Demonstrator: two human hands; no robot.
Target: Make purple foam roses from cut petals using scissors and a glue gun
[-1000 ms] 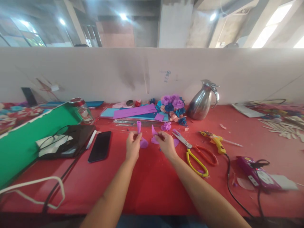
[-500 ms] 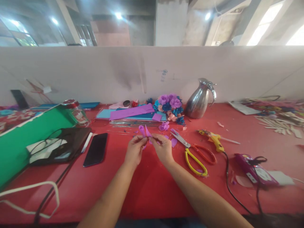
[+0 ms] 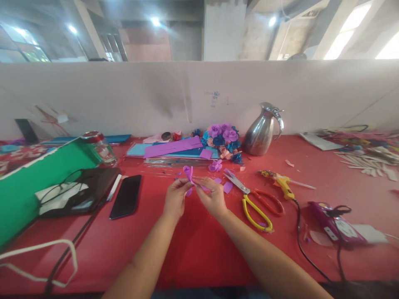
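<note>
My left hand [image 3: 175, 197] and my right hand [image 3: 212, 196] meet above the red table [image 3: 199, 245], fingertips pinched together on a small purple foam flower piece [image 3: 188, 171]. The rolled purple bud sticks up between the two hands, and a petal edge shows under my left fingers. Loose purple petals [image 3: 227, 187] lie just right of my right hand. Yellow and red handled scissors [image 3: 257, 202] rest to the right, within a hand's width of my right wrist.
A yellow glue gun [image 3: 282, 182] with black cord, a purple device [image 3: 335, 223], a steel jug [image 3: 262, 131], a bunch of foam flowers [image 3: 222, 139] and foam sheets [image 3: 176, 147] lie behind. A black phone [image 3: 126, 196], glasses on a dark case [image 3: 77, 191] and a green board [image 3: 34, 182] sit left.
My hands, apart a second ago with a purple piece in each, have come together. The right hand's petal is now pressed against the rolled bud in the left.
</note>
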